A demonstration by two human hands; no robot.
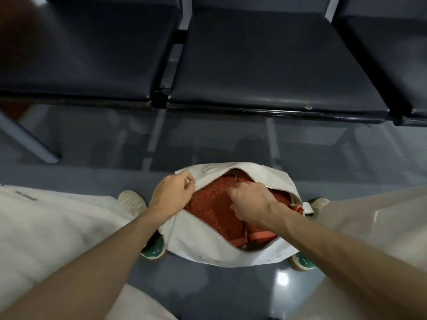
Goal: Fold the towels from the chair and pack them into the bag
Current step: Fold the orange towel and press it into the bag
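The bag [208,247] sits on the floor [208,294] between my feet. Its long axis runs across me from left to right, slightly slanted, with the unzipped mouth facing up at me. The red towel [212,205] lies inside the bag and fills most of the opening; I can't make out its folds or edges.

My left hand [172,192] is at the bag's left end, thumb and forefinger pinching the far lip of the zip opening and holding it back. My right hand [250,202] is over the middle of the bag, fingers curled down onto the towel. The knuckles hide the tips, so I cannot tell whether they grip a fold or only press.

Orange straps [258,236] show inside the bag's near right corner, half under my right wrist. My left shoe [131,202] is just beside the bag's left end and my right shoe [320,202] is beside its right end, both partly covered by my arms. Beyond the bag stand the black chairs [265,65], their backs cut off.
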